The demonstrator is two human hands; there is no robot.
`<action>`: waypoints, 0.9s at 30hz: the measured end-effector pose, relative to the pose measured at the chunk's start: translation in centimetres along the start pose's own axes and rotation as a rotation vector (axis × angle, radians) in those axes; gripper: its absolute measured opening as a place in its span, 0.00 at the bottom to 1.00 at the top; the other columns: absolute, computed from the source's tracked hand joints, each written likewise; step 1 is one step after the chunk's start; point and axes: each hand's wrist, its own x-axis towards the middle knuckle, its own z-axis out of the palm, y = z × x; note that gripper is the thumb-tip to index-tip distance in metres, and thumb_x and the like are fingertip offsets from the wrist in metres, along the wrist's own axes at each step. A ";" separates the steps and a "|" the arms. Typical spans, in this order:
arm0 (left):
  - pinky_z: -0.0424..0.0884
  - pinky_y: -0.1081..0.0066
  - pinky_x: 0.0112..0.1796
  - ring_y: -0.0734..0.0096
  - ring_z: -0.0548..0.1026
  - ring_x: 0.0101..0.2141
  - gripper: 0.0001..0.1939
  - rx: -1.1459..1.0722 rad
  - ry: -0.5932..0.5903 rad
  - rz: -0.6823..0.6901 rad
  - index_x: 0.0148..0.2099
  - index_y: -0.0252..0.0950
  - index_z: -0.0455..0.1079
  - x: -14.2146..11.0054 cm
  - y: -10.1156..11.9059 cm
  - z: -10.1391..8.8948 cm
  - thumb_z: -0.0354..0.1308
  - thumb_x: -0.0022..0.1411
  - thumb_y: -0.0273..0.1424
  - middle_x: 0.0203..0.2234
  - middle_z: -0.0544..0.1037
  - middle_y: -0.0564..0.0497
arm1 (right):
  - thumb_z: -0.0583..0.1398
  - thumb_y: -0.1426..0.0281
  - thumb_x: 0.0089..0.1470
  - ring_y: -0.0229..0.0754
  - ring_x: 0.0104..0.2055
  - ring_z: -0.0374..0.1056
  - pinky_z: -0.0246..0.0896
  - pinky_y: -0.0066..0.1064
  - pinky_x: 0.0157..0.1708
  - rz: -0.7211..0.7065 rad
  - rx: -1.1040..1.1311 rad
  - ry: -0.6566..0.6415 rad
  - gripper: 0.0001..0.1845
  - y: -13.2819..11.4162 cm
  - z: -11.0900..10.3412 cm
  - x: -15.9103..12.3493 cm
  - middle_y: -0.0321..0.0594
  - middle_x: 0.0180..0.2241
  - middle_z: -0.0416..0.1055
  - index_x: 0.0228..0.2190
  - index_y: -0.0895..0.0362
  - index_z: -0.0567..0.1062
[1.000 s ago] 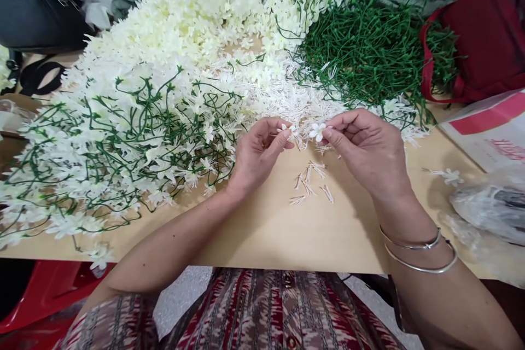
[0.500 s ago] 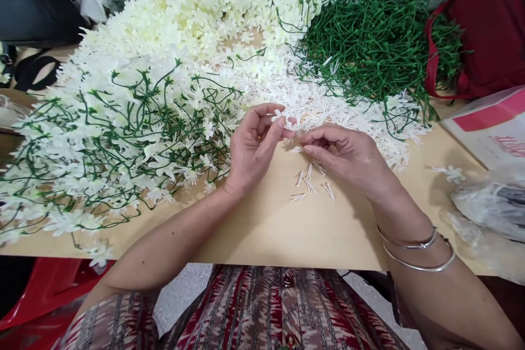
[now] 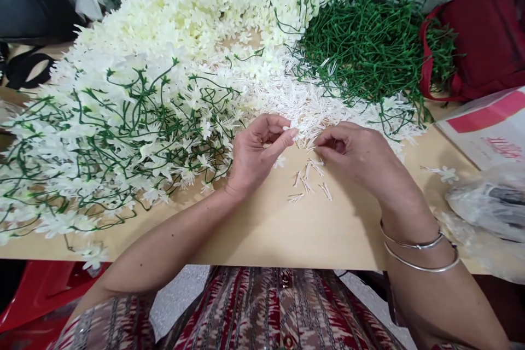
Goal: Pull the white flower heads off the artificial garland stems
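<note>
My left hand (image 3: 260,153) is closed, thumb and forefinger pinching a small white artificial flower (image 3: 293,123). Just to its right, my right hand (image 3: 359,158) has thumb and fingertips drawn together beside the heap of white stamen pieces (image 3: 287,95); whatever they grip is too small to make out. Several loose stamens (image 3: 307,175) are scattered on the table below the fingertips. Another white flower (image 3: 279,162) lies partly hidden beside my left thumb.
White blossoms (image 3: 172,16) rise at the back left, with green-stemmed flower sprays (image 3: 123,136) in front. Green plastic stems (image 3: 369,44) are piled back right beside a red bag (image 3: 488,38). A white and pink box (image 3: 488,126) and clear plastic bag (image 3: 488,208) stand right.
My left hand has shifted slightly right and down with a flower between its fingertips. My right fingertips have moved a little to the right. A flower now shows beneath the left hand.
</note>
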 end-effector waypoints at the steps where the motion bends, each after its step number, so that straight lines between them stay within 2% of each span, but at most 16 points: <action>1: 0.75 0.74 0.31 0.76 0.77 0.29 0.16 -0.005 -0.004 -0.006 0.38 0.39 0.74 0.0 0.0 0.0 0.72 0.59 0.43 0.29 0.77 0.54 | 0.63 0.75 0.52 0.41 0.30 0.67 0.58 0.37 0.33 -0.009 -0.006 -0.001 0.06 -0.1 0.1 0.0 0.36 0.29 0.74 0.27 0.53 0.78; 3: 0.74 0.74 0.30 0.76 0.77 0.29 0.17 -0.015 -0.012 -0.016 0.37 0.38 0.73 0.1 0.0 -0.1 0.73 0.58 0.44 0.28 0.77 0.54 | 0.62 0.76 0.51 0.41 0.29 0.66 0.58 0.37 0.32 -0.014 -0.005 0.042 0.07 -0.3 0.2 0.0 0.36 0.28 0.73 0.26 0.53 0.77; 6: 0.75 0.74 0.30 0.76 0.78 0.29 0.18 -0.038 -0.011 -0.035 0.37 0.38 0.72 0.2 -0.1 -0.2 0.73 0.58 0.45 0.27 0.77 0.55 | 0.63 0.75 0.50 0.41 0.26 0.65 0.59 0.37 0.30 0.035 0.046 0.173 0.07 -0.2 0.2 0.2 0.35 0.26 0.73 0.24 0.51 0.74; 9: 0.78 0.73 0.33 0.74 0.80 0.31 0.19 -0.066 -0.020 -0.058 0.38 0.38 0.72 0.3 -0.3 -0.3 0.73 0.57 0.45 0.28 0.79 0.54 | 0.65 0.71 0.52 0.43 0.29 0.68 0.64 0.38 0.33 0.067 0.129 0.301 0.03 -0.1 0.2 0.3 0.36 0.29 0.75 0.31 0.50 0.77; 12: 0.80 0.71 0.36 0.71 0.83 0.33 0.17 -0.095 -0.058 -0.101 0.41 0.38 0.73 0.2 -0.5 -0.3 0.72 0.59 0.43 0.31 0.81 0.53 | 0.65 0.69 0.56 0.42 0.32 0.71 0.67 0.38 0.35 0.057 0.313 0.393 0.06 -0.3 0.4 0.4 0.38 0.33 0.77 0.37 0.51 0.80; 15: 0.81 0.69 0.37 0.67 0.85 0.34 0.15 -0.127 -0.088 -0.149 0.41 0.38 0.74 0.1 -0.7 -0.2 0.72 0.60 0.40 0.32 0.83 0.51 | 0.68 0.67 0.54 0.42 0.32 0.74 0.70 0.37 0.35 0.034 0.557 0.407 0.05 -0.8 0.8 0.3 0.36 0.33 0.79 0.36 0.49 0.79; 17: 0.82 0.67 0.38 0.66 0.85 0.35 0.14 -0.152 -0.095 -0.179 0.40 0.38 0.74 0.0 -0.6 -0.1 0.72 0.60 0.40 0.33 0.84 0.51 | 0.70 0.66 0.53 0.43 0.33 0.75 0.73 0.39 0.36 0.011 0.621 0.403 0.06 -1.3 1.2 0.2 0.35 0.33 0.79 0.34 0.48 0.79; 20: 0.83 0.67 0.40 0.66 0.85 0.36 0.16 -0.178 -0.110 -0.219 0.41 0.37 0.75 -0.1 -0.6 0.1 0.72 0.59 0.42 0.34 0.85 0.51 | 0.70 0.68 0.54 0.43 0.36 0.76 0.74 0.39 0.39 -0.024 0.644 0.394 0.04 -2.2 1.6 -0.1 0.36 0.33 0.80 0.32 0.49 0.79; 23: 0.83 0.68 0.39 0.66 0.86 0.36 0.16 -0.187 -0.133 -0.231 0.41 0.37 0.76 -0.2 -0.4 0.3 0.72 0.59 0.43 0.33 0.85 0.51 | 0.71 0.72 0.51 0.41 0.36 0.76 0.74 0.36 0.40 -0.040 0.687 0.404 0.07 -3.0 1.9 -0.3 0.35 0.33 0.80 0.34 0.50 0.80; 27: 0.83 0.68 0.39 0.66 0.86 0.36 0.12 -0.167 -0.127 -0.246 0.39 0.37 0.76 -0.4 0.0 0.3 0.71 0.61 0.39 0.33 0.85 0.51 | 0.67 0.68 0.57 0.42 0.36 0.76 0.75 0.39 0.40 -0.027 0.597 0.396 0.06 -3.2 1.9 -0.3 0.37 0.35 0.79 0.38 0.49 0.80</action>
